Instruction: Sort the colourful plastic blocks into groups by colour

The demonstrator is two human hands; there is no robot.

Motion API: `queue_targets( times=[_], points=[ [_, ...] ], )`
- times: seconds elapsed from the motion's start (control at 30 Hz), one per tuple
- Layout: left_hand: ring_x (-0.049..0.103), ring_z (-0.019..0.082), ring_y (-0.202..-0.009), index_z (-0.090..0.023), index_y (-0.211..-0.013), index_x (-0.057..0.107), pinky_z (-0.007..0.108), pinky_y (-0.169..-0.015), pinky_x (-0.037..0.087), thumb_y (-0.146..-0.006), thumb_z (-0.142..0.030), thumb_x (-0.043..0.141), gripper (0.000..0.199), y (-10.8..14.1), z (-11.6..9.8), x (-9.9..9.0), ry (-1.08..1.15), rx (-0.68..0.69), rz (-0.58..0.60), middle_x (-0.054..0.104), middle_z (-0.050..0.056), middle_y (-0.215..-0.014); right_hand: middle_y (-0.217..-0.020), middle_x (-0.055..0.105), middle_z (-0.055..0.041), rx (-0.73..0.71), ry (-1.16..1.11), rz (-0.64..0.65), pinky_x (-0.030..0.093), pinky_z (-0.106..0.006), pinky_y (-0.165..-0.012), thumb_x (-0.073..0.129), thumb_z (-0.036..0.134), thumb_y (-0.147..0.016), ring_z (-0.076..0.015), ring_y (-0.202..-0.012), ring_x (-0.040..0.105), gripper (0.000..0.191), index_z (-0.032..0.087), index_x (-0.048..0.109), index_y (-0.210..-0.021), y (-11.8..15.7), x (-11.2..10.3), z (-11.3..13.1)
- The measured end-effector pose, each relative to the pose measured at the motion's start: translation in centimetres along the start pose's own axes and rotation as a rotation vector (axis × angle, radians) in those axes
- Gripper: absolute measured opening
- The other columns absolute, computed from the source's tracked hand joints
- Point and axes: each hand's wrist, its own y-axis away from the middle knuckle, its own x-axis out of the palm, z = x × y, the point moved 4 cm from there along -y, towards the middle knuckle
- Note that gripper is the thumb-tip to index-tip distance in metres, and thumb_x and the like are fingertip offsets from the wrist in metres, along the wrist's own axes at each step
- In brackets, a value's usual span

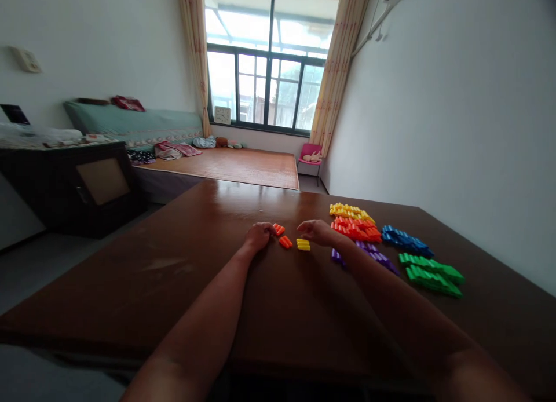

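Two small groups of orange pieces lie mid-table, the farther one [278, 229] touching or right beside the fingers of my left hand [259, 235], the nearer one [285, 241] just below it. My left hand's fingers are curled, and whether anything is inside them is hidden. A few yellow pieces [303, 244] lie side by side to the right. Over and just beyond them is my right hand [316, 231], its fingers bent and partly apart, with nothing visible between them. Rows of yellow [351, 211], orange-red [356, 229] and purple pieces [377, 257] are by my right wrist and forearm.
Blue pieces [407, 240] and green pieces [431, 272] lie farther right on the brown table [174, 298]. Beyond the table are a bed [243, 165] and a pink chair [309, 153]. A dark cabinet [65, 182] stands at the left.
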Motion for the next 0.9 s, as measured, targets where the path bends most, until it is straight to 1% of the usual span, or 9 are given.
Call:
queue_targets(
  times=[0.1, 0.2, 0.3, 0.43, 0.53, 0.67, 0.7, 0.8, 0.9],
  points=[
    [0.067, 0.017, -0.085, -0.023, -0.080, 0.077, 0.026, -0.082, 0.050, -0.075, -0.008, 0.049, 0.032, 0.1, -0.1, -0.1, 0.005, -0.011, -0.004, 0.076, 0.001, -0.086, -0.095, 0.072, -0.0038, -0.038, 0.000, -0.011, 0.049, -0.029, -0.077, 0.065, 0.032, -0.081, -0.0187, -0.084, 0.064, 0.028, 0.022, 0.071, -0.106, -0.6, 2.8, 2.8],
    [0.067, 0.017, -0.084, -0.023, -0.079, 0.077, 0.025, -0.081, 0.050, -0.074, -0.008, 0.049, 0.032, 0.0, -0.1, -0.1, 0.013, -0.013, -0.006, 0.076, 0.001, -0.086, -0.094, 0.071, -0.0027, -0.042, 0.047, -0.039, 0.047, -0.033, -0.085, 0.067, 0.034, -0.079, -0.0227, -0.094, 0.062, 0.025, 0.027, 0.072, -0.103, -0.9, 4.0, 4.5],
    [0.067, 0.016, -0.084, -0.023, -0.079, 0.076, 0.025, -0.082, 0.050, -0.074, -0.008, 0.049, 0.032, -0.1, 0.0, -0.1, 0.013, -0.013, 0.001, 0.076, 0.000, -0.086, -0.096, 0.070, -0.0013, -0.052, 0.065, -0.042, 0.044, -0.031, -0.092, 0.068, 0.027, -0.077, -0.0207, -0.097, 0.061, 0.020, 0.028, 0.072, -0.097, -0.5, 4.1, 5.8],
    [0.067, 0.016, -0.085, -0.023, -0.078, 0.076, 0.025, -0.085, 0.050, -0.075, -0.009, 0.047, 0.032, -0.4, 0.2, -0.1, 0.027, -0.007, 0.012, 0.076, -0.001, -0.086, -0.097, 0.070, -0.0019, -0.061, 0.009, -0.067, 0.046, -0.024, -0.083, 0.070, 0.024, -0.073, -0.0172, -0.091, 0.063, 0.022, 0.023, 0.072, -0.095, 0.8, 2.6, 5.4],
    [0.067, 0.015, -0.081, -0.023, -0.078, 0.075, 0.024, -0.081, 0.050, -0.075, -0.009, 0.046, 0.032, -0.6, 0.3, 0.0, 0.043, 0.000, 0.022, 0.075, -0.001, -0.084, -0.100, 0.068, -0.0040, 0.042, 0.005, -0.228, 0.047, -0.021, -0.076, 0.067, 0.023, -0.074, -0.0145, -0.084, 0.063, 0.021, 0.021, 0.071, -0.095, 2.5, -1.1, 1.3],
    [0.067, 0.015, -0.081, -0.022, -0.078, 0.074, 0.023, -0.078, 0.050, -0.075, -0.008, 0.045, 0.032, -0.8, 0.5, 0.1, 0.037, 0.003, 0.021, 0.075, -0.001, -0.083, -0.095, 0.068, -0.0085, 0.251, 0.067, -0.428, 0.049, -0.028, -0.078, 0.059, 0.021, -0.079, -0.0171, -0.082, 0.064, 0.021, 0.016, 0.070, -0.096, 6.1, -7.4, -7.8],
    [0.067, 0.015, -0.081, -0.022, -0.077, 0.074, 0.023, -0.078, 0.050, -0.076, -0.008, 0.045, 0.032, -0.9, 0.5, 0.1, 0.034, 0.004, 0.021, 0.075, -0.002, -0.083, -0.091, 0.069, -0.0069, 0.364, 0.104, -0.475, 0.049, -0.029, -0.077, 0.060, 0.020, -0.077, -0.0172, -0.080, 0.065, 0.019, 0.017, 0.070, -0.094, 7.1, -8.6, -10.3],
    [0.067, 0.015, -0.081, -0.022, -0.076, 0.073, 0.023, -0.076, 0.050, -0.076, -0.008, 0.044, 0.032, -1.0, 0.4, 0.2, 0.031, -0.005, 0.027, 0.075, -0.001, -0.083, -0.087, 0.071, -0.0055, 0.565, 0.207, -0.482, 0.048, -0.028, -0.075, 0.069, 0.019, -0.071, -0.0185, -0.080, 0.066, 0.017, 0.017, 0.068, -0.088, 9.6, -9.8, -15.7],
    [0.067, 0.015, -0.080, -0.022, -0.075, 0.073, 0.022, -0.076, 0.050, -0.077, -0.007, 0.044, 0.032, -0.9, 0.4, 0.1, 0.038, -0.032, 0.030, 0.075, -0.002, -0.084, -0.089, 0.072, -0.0059, 0.595, 0.259, -0.469, 0.047, -0.028, -0.075, 0.072, 0.022, -0.070, -0.0194, -0.084, 0.066, 0.018, 0.018, 0.067, -0.087, 10.6, -9.0, -17.8]
  ],
)
